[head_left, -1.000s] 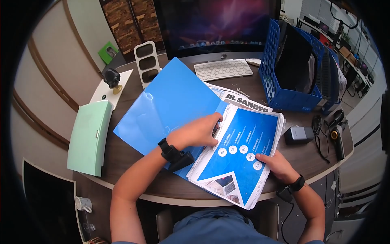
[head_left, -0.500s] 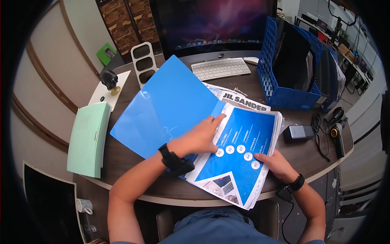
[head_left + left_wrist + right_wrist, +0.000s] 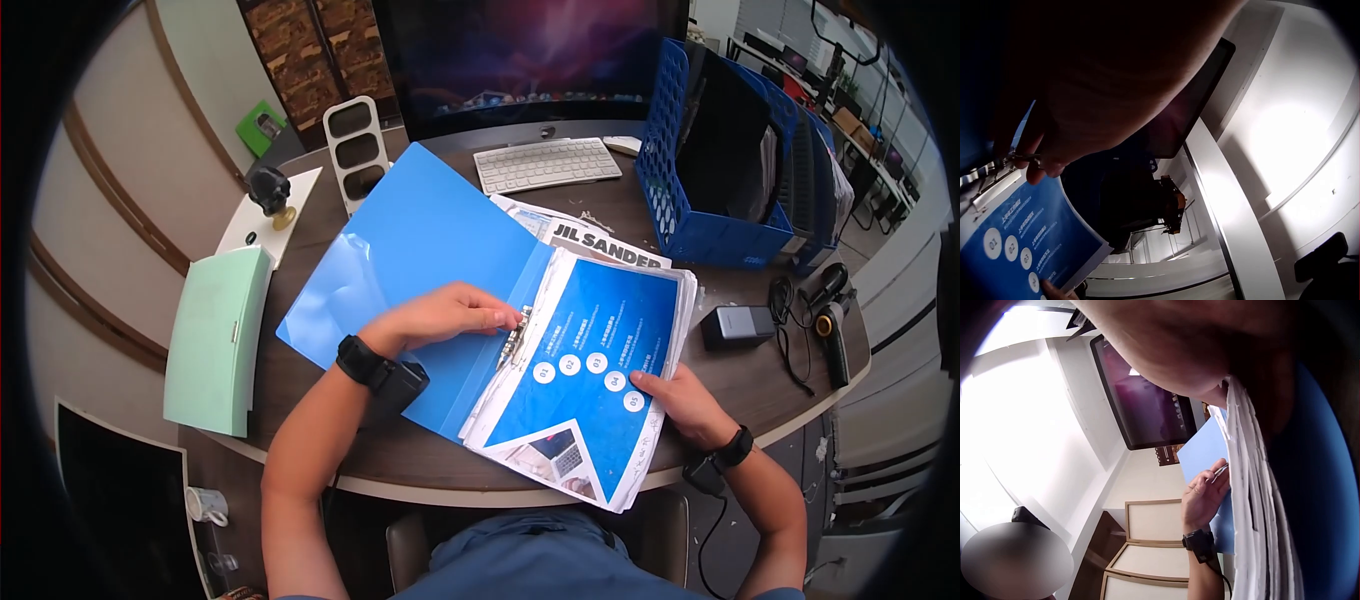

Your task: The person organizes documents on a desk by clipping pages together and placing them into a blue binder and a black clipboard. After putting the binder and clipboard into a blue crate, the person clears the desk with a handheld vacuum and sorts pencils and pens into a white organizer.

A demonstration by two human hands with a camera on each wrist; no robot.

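Observation:
A blue folder lies spread out on the desk, its cover turned to the left. On its right side sits a thick stack of papers, topped by a blue printed sheet with numbered circles. My left hand pinches the lever of the metal binder clip along the stack's left edge; the left wrist view shows the lever between thumb and fingers. My right hand grips the stack's right edge, thumb on top; its other fingers are beneath, mostly hidden.
Behind the folder are a magazine, a keyboard and a monitor. A blue file rack stands at the back right, near a dark box and a cabled scanner. A green folder stands on the left.
My left hand has drawn back leftward from the stack's left edge, leaving the metal clip in plain sight, and now pinches its lever. My right hand has kept its hold on the stack.

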